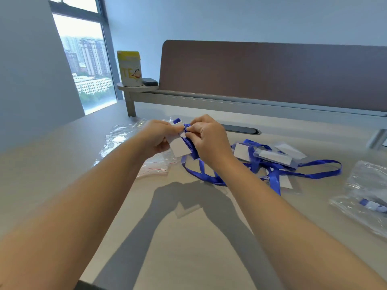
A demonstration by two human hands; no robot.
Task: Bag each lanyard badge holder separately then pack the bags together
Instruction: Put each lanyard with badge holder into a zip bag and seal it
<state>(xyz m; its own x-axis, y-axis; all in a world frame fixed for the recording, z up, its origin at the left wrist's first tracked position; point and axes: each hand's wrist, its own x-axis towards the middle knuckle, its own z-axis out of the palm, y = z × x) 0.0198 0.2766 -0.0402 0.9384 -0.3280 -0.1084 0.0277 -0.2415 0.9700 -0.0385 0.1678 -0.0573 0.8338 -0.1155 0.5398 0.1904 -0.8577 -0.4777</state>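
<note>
Both hands raised above tabletop, working one badge holder. Left hand grips its white card edge, fingers curled. Right hand pinches blue lanyard at the top, probably near the clip. Lanyard tail drapes to tabletop. Loose lanyard pile to the right. Empty zip bags lie under left hand; filled bag far right.

Lanyards blue; badge cards white; bags clear; canister yellow-white; partition brown.
</note>
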